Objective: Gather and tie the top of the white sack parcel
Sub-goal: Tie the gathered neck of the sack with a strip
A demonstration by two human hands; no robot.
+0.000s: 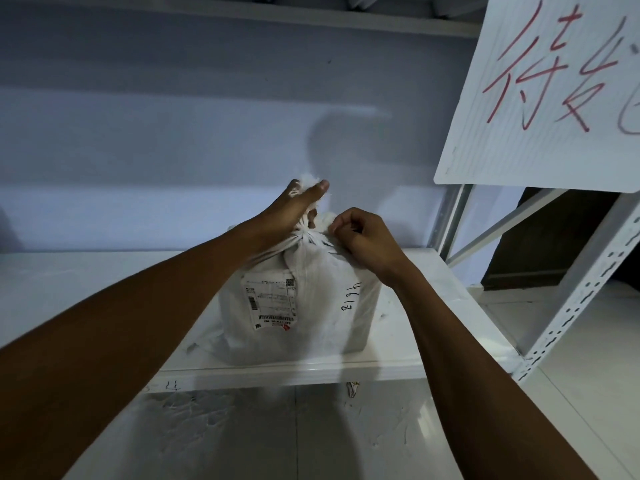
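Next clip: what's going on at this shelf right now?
A person is closing a white sack parcel that sits on a white shelf. The left hand grips the bunched top above the cinched neck, while the right hand pinches fabric beside it. The neck is gathered; whether a knot is finished cannot be told.

Pale lilac wall (156, 133) behind, dim, soft shadows across it. White shelf board (86, 289) on a metal rack; perforated white upright (588, 282) at right. Another shelf (277, 20) overhead. Paper sign (540, 109) with red handwriting, upper right. Pale tiled floor (242, 438) below, scuffed.
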